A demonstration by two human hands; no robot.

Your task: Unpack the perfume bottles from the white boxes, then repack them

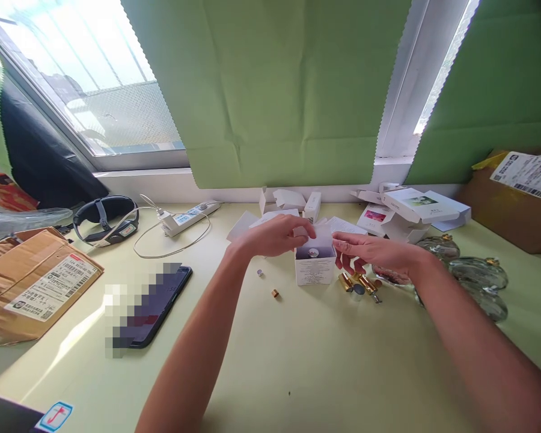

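A small white box (pixel 314 272) stands upright on the table with its top open. Inside it shows the round, silvery top of something I cannot make out further. My left hand (pixel 275 234) bends its fingers over the box's left upper edge, closed on it. At the right upper edge, my right hand (pixel 365 248) grips the box side between thumb and fingers. Beside the right hand lie several gold spray nozzles (pixel 365 282) and a dark round cap (pixel 359 289). Left of the box are a small gold collar (pixel 275 293) and a small pale cap (pixel 259 273).
Clear glass bottles (pixel 478 276) lie right, partly behind my forearm. Opened white cartons (pixel 415 207) are piled at the back. A brown carton (pixel 514 204) stands far right. On the left are a phone (pixel 162 310), a power strip (pixel 192 218), a headband (pixel 106 219) and a parcel (pixel 36 279).
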